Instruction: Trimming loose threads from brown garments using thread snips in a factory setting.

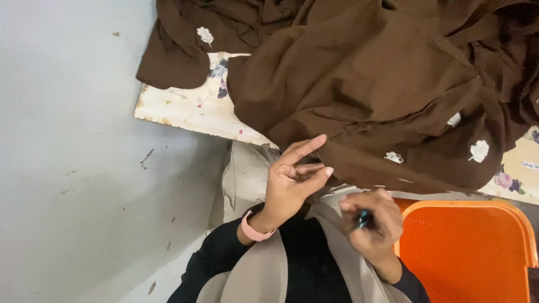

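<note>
Left hand (292, 182): raised, palm turned up, fingers loosely curled, thumb and forefinger spread toward the cloth edge; grasping nothing that can be made out; a thin dark line near the fingertips, possibly thread, too fine to confirm. Pink band on the wrist.

Right hand (370, 221): closed in a fist round a small teal tool (364, 219); only a short stub shows between the fingers, kind not determinable.

Brown garment (365, 84): heaped over the tabletop, spilling past its near edge; lower hem hanging just above and beyond both hands. White flower appliqués (479, 150) scattered on it.

Key relation: hem edge lies up and slightly right of the left fingertips, nearly touching; left hand nearer to it than the right, which sits lower, below the hem.

Long axis of hem: runs roughly left to right along the tabletop's near edge, dipping toward the right.

Tool direction: visible stub points up and left, toward the left hand; long axis otherwise hidden in the fist.

Tabletop (185, 109): worn pale surface with floral print, near-left corner bare of cloth.

Orange plastic chair (466, 247): beside the right forearm, under the tabletop's near edge.

Floor (67, 168): grey, speckled with scraps.
</note>
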